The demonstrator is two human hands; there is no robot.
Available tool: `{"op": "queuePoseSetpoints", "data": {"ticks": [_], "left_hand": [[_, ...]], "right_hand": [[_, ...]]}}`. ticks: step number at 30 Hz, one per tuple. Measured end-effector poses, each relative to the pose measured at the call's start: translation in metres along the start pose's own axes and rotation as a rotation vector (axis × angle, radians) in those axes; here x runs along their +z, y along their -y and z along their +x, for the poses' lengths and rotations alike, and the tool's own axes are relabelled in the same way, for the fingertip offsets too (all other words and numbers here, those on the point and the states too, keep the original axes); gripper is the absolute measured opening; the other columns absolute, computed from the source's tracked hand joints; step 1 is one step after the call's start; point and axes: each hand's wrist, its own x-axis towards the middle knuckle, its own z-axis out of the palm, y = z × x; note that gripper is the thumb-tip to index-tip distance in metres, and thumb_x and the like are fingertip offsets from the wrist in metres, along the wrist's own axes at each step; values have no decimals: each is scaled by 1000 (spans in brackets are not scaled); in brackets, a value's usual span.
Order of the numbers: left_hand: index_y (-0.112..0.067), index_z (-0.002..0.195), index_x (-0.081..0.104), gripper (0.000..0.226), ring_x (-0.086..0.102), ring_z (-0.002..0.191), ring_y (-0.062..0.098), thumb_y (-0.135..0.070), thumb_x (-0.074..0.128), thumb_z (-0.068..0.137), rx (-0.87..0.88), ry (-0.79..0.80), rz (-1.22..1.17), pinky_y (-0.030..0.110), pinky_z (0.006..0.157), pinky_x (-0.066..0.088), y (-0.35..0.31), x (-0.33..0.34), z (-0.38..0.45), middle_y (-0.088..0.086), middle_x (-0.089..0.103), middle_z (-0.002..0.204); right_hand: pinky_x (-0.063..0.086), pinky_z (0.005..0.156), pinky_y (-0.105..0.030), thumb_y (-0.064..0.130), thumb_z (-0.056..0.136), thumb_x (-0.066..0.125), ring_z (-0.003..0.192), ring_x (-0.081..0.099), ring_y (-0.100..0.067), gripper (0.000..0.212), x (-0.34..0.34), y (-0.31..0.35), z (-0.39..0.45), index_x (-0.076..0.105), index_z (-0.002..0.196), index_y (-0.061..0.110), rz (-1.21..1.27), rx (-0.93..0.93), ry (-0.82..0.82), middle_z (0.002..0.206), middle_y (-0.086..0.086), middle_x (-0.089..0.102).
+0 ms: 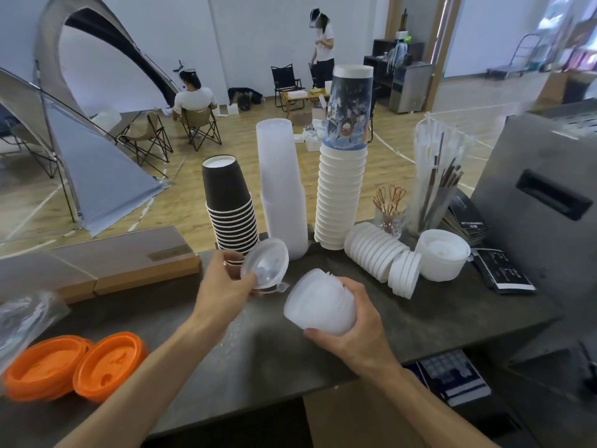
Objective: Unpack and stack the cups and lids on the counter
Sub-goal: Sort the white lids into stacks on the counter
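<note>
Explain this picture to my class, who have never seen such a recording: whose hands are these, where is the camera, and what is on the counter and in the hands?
There is no machine here. A person wears one wide-angle camera on the head, so you look down at that person's own two bare hands. The left hand pinches a single clear lid. The right hand grips a stack of clear lids.

On the grey counter stand upside-down stacks: black cups, translucent cups and white cups topped by a printed one. A row of white lids lies on its side next to a white tub. Orange lids lie near the left edge. Behind the counter, other people sit and stand in the room.
</note>
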Motion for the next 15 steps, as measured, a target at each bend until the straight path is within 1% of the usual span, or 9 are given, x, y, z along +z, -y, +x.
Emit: {"op": "queuePoseSetpoints", "data": {"ticks": [2, 3, 4, 7, 9, 11, 12, 14, 15], "left_hand": [[-23, 127, 50, 44, 70, 74, 22, 2, 61, 91, -67, 130, -112, 28, 60, 53, -6, 7, -10, 9, 70, 106], [-23, 132, 50, 48, 70, 74, 22, 3, 60, 92, -86, 161, -110, 26, 61, 52, -7, 10, -14, 10, 71, 106], [-20, 134, 53, 47, 70, 74, 21, 2, 59, 92, -100, 176, -87, 25, 60, 52, -7, 13, -17, 10, 71, 105], [-10, 124, 62, 30, 68, 65, 18, -1, 60, 95, -109, 161, 3, 22, 58, 51, -6, 20, -24, 12, 72, 96], [-10, 118, 63, 22, 65, 58, 15, -7, 62, 96, -85, 147, 49, 22, 54, 49, -3, 20, -26, 11, 71, 89], [-15, 117, 59, 21, 60, 53, 13, -13, 63, 97, -61, 151, 86, 22, 50, 46, -2, 18, -27, 11, 69, 84], [-22, 120, 56, 26, 57, 51, 12, -14, 62, 96, -49, 170, 113, 23, 49, 45, -3, 17, -26, 11, 68, 81], [-36, 125, 53, 38, 52, 51, 12, -13, 58, 95, -36, 255, 162, 25, 49, 42, -6, 14, -26, 6, 65, 72], [-36, 124, 56, 37, 51, 51, 10, -14, 56, 95, -27, 293, 185, 25, 49, 41, -8, 12, -26, 3, 63, 69]], "right_hand": [[45, 88, -7, 53, 60, 92, 123, 46, 6, 86, 5, 0, 2, 41, 128, 46, -22, -30, -6, 128, 39, 41], [45, 91, -9, 58, 60, 90, 124, 45, 4, 88, 9, 0, 3, 39, 131, 45, -34, -46, -8, 130, 37, 41], [45, 93, -11, 61, 61, 88, 126, 45, 3, 90, 12, 0, 3, 37, 133, 44, -43, -62, -9, 132, 35, 40], [44, 93, -7, 65, 63, 85, 127, 44, 1, 90, 21, 1, 4, 35, 135, 43, -44, -101, -23, 134, 30, 39], [43, 93, -5, 68, 64, 82, 128, 43, 1, 89, 23, 2, 5, 32, 134, 46, -43, -114, -28, 135, 31, 38], [45, 94, -8, 70, 64, 81, 129, 43, -2, 92, 23, 2, 6, 30, 136, 46, -57, -120, -23, 136, 31, 36], [45, 94, -9, 70, 64, 81, 130, 44, -4, 93, 24, 2, 6, 31, 138, 45, -60, -125, -21, 136, 30, 37], [45, 96, -9, 68, 64, 83, 130, 45, -5, 93, 22, 2, 6, 33, 138, 41, -47, -131, -22, 136, 28, 39], [45, 96, -9, 67, 63, 84, 129, 45, -4, 93, 21, 3, 7, 35, 137, 40, -35, -127, -23, 136, 29, 39]]}}
